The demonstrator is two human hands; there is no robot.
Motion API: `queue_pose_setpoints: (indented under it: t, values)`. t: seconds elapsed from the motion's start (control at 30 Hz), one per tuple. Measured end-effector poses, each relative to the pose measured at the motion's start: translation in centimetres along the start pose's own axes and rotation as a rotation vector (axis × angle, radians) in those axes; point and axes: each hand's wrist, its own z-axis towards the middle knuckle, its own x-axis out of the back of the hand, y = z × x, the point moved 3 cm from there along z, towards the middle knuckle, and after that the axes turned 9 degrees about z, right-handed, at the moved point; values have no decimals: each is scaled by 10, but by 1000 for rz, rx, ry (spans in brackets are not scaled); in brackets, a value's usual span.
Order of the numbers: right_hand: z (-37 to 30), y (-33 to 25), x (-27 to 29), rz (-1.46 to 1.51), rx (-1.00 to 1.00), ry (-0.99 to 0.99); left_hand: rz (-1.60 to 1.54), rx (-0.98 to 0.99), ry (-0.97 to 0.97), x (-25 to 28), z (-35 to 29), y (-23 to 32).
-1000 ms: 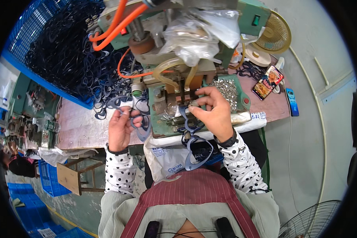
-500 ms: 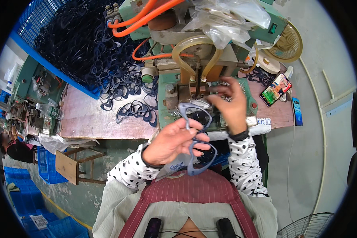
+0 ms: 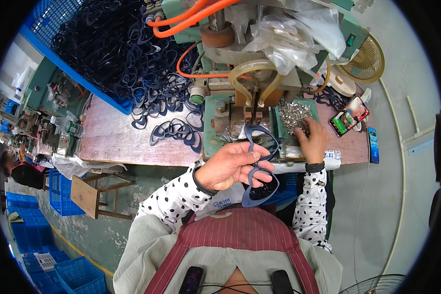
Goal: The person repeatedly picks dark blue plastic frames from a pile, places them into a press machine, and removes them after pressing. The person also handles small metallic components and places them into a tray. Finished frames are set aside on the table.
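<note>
One glasses frame (image 3: 254, 203), likely light, springy; my left hand (image 3: 225, 166) grips middle, best spot. Right hand (image 3: 314, 141) at metal bits (image 3: 291, 113), grip unclear.

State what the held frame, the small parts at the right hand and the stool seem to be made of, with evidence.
Frame: probably plastic, smooth; even blue-grey colour and rounded, moulded-looking curves suggest it.
Small parts: likely metal, shiny; silvery with bright glints, though plated plastic is possible.
Stool: apparently wood, dull; tan and board-like, but grain is unclear.
</note>
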Motion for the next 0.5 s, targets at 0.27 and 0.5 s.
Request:
queue_pose_setpoints:
  t: [0.27,0.5]
  values:
    - [2,9,-11,45,-31,54,64,-66,43,-6,-9,-7]
    - [-7,15,-7,196,-113,146,1220,-325,551,97,-39,-25]
